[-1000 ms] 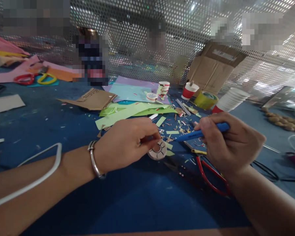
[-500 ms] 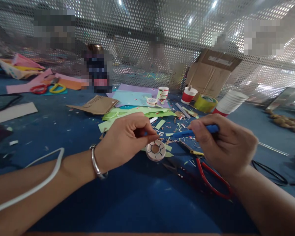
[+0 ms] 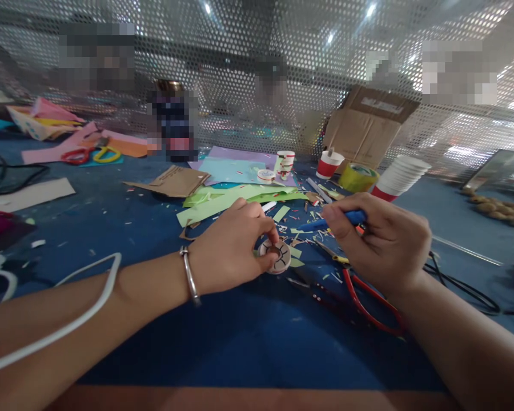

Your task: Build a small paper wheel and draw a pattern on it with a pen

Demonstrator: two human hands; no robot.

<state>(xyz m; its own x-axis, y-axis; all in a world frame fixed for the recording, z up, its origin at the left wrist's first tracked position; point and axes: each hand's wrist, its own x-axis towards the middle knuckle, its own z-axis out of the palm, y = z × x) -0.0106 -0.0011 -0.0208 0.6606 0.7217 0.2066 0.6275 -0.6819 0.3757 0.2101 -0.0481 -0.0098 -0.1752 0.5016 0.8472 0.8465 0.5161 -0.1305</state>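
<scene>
My left hand (image 3: 233,248) wears a silver bangle and is over the table, thumb and index finger closing on a small round paper disc (image 3: 284,258). The disc has dark lines drawn out from a brown centre, partly covered by the fingertips. A blue pen (image 3: 312,226) is gripped in my right hand (image 3: 381,245), its tip pointing left above the paper scraps (image 3: 281,213). Below that hand lie red-handled scissors (image 3: 370,299), partly in shadow. A second pair of blades with a yellow part (image 3: 340,260) sits close by.
Green paper sheets (image 3: 223,204), folded cardboard (image 3: 177,181) and a purple sheet (image 3: 223,153) lie beyond my hands. Farther right stand a red-and-white cup (image 3: 329,164), yellow tape (image 3: 358,178) and stacked cups (image 3: 405,176). Scissors (image 3: 76,155) lie at the far left. A white cable (image 3: 75,319) crosses my left forearm.
My left fingers have come down from just above the disc onto its middle. My right hand has shifted slightly left with the blue pen still in it.
</scene>
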